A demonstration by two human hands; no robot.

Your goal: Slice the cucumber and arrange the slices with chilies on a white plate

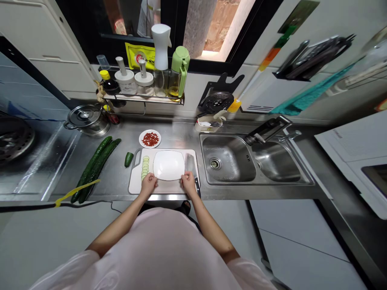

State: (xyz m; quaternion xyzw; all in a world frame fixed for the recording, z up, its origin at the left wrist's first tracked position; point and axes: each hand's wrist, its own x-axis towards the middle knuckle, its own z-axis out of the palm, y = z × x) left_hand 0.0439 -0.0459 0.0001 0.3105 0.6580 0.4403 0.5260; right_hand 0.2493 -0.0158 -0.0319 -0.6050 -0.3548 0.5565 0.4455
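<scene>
Head view: looks down on a steel counter [113, 179] beneath a dark-framed window [174, 22]. Pinches the near left corner of a white plate [168, 164] between thumb and fingers of the left hand [148, 184], and the near right corner likewise with the right hand [188, 183]. Has the plate over the middle of a pale cutting board [166, 187]; cannot tell whether resting on it or lifted just above. Shows a row of cucumber slices [145, 166] left of the plate, and a knife [190, 162] lying to its right, beside the right hand. Farther left, shows a cucumber piece [128, 159], two long cucumbers [98, 166] side by side and, behind, a lidded pot [95, 128]. Past the board, shows a small dish of chopped red bits [150, 139]. Along the wall, shows a shelf [128, 97] of jars and an oil jug [180, 68]. At right, shows a double sink [234, 161] and tap [266, 129], with a knife rack [308, 60] and teal cloth [314, 96] above.
</scene>
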